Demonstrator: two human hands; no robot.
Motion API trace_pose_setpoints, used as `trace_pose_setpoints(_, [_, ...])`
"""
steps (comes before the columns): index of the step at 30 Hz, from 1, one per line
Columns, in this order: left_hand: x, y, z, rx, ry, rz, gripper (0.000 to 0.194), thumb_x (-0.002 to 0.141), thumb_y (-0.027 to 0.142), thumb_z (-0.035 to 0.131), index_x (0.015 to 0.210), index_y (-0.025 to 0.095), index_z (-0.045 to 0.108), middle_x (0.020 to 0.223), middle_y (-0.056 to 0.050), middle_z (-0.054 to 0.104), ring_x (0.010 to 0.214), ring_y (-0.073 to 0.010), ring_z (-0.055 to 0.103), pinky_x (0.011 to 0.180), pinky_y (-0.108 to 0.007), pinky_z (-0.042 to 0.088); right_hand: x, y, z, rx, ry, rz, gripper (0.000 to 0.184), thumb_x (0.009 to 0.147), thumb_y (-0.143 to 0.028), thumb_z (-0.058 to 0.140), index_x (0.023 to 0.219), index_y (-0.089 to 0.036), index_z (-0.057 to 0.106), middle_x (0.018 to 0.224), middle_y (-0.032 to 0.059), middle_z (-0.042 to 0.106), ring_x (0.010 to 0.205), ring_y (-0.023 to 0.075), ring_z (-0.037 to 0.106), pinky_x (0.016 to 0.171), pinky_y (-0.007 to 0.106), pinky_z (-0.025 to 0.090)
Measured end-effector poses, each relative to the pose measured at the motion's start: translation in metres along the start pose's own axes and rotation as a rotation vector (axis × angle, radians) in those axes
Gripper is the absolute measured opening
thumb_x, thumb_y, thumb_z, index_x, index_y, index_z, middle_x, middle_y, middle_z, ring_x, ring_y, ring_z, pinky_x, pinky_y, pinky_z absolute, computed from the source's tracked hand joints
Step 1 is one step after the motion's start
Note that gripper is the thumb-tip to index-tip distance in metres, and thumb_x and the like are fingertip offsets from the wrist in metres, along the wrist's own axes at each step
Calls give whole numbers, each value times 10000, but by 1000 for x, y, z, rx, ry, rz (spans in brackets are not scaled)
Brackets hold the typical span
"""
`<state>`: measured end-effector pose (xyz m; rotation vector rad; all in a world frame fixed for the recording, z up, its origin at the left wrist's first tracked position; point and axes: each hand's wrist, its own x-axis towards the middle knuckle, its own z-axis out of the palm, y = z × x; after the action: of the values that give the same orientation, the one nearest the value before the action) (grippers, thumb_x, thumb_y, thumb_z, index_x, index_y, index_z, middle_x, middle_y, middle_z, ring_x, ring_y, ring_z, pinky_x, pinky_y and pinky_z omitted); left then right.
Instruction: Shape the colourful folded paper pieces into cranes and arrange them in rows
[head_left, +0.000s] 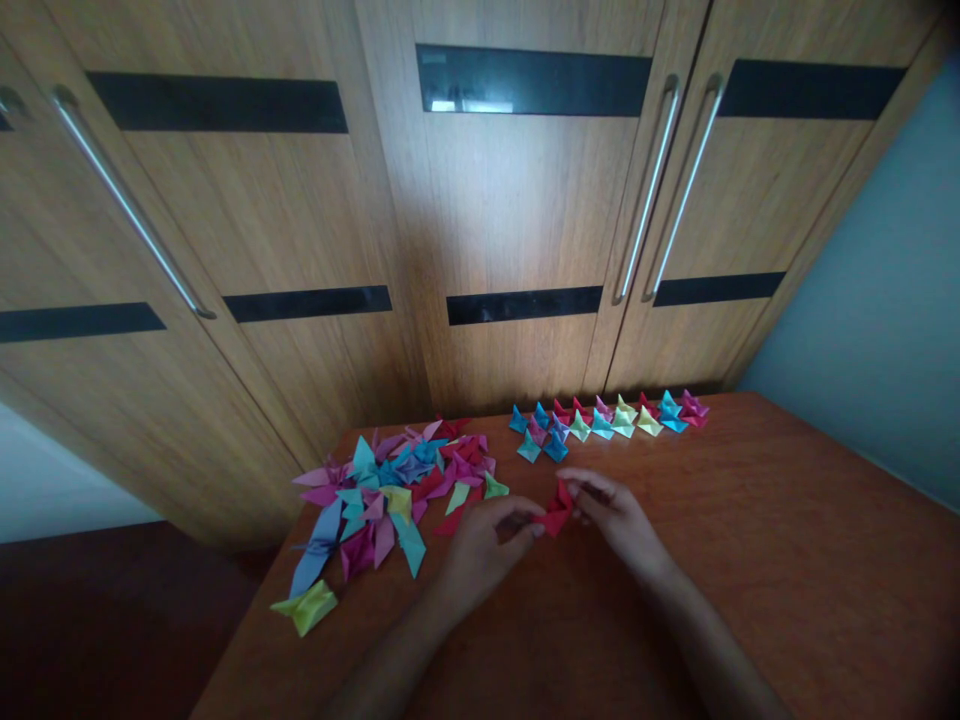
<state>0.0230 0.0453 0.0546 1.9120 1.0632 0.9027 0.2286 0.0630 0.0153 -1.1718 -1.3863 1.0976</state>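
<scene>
Between my two hands, just above the wooden table, is a red folded-paper boat. The fingers of my left hand pinch its left end. My right hand grips its upper right side between thumb and fingers. To the left of my left hand lies a loose pile of folded paper pieces in pink, red, blue, teal, purple and yellow. Beyond my hands, small paper boats of similar shape stand in rows near the table's back edge.
The brown wooden table backs onto a wooden wardrobe with long metal handles and dark panels. A yellow folded paper piece lies near the table's left edge. A pale blue wall rises at the right.
</scene>
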Motion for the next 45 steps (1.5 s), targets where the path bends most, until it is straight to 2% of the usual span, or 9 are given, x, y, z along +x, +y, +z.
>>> trace_pose_setpoints(5, [49,9,29,598,-69,211,157,892,225,507,945,202,654,911,-17,699,819,-138,636,734,-225,483,9,17,-28,-345,246,6,293,774,-364,539,979,-199,668,948,57,708,877,212,640,805,308,477])
trace_pose_setpoints(8, [80,9,52,748,-98,239,178,909,205,471,941,183,645,936,-49,684,884,-174,629,778,-269,492,11,23,-38,-558,259,66,275,788,-324,497,983,-231,668,944,40,716,884,210,655,812,293,473])
trace_pose_setpoints(13, [114,2,79,879,-121,207,194,870,67,468,920,133,644,935,-108,668,902,-205,635,781,-307,511,12,26,-36,-707,223,116,277,811,-288,458,996,-247,661,983,29,715,900,208,663,780,277,475])
trace_pose_setpoints(21, [132,-5,89,993,-172,185,194,849,27,490,935,95,649,915,-136,678,908,-228,648,777,-319,523,11,25,-32,-778,210,133,275,806,-247,471,1001,-265,664,953,22,719,898,201,662,762,262,466])
trace_pose_setpoints(30, [128,8,87,988,-168,169,215,866,36,458,965,109,634,949,-146,663,900,-232,644,769,-323,518,10,25,-32,-757,217,67,259,808,-249,479,979,-268,673,930,42,724,863,223,668,725,290,466])
trace_pose_setpoints(33, [115,13,80,971,-143,166,222,881,66,438,997,138,614,970,-124,652,923,-224,626,786,-320,509,10,25,-32,-762,220,71,252,807,-265,485,965,-269,680,910,42,727,847,227,671,715,293,466])
trace_pose_setpoints(36, [90,15,60,958,-121,150,196,890,117,444,1000,161,600,967,-103,640,936,-229,610,795,-331,501,9,23,-32,-778,207,75,254,815,-283,475,968,-269,677,926,41,725,876,229,667,743,299,466])
trace_pose_setpoints(42, [19,-1,-17,954,-77,7,180,883,156,449,954,183,613,983,-84,622,934,-218,595,819,-338,478,4,19,-14,-757,119,51,253,827,-295,460,968,-253,665,959,33,713,886,213,659,781,305,470])
trace_pose_setpoints(45, [-17,-15,-59,981,17,-39,241,884,157,432,1046,207,604,1027,-76,615,953,-215,587,836,-337,467,-1,17,4,-726,55,-18,246,822,-272,464,950,-258,673,979,27,705,898,201,647,817,307,463])
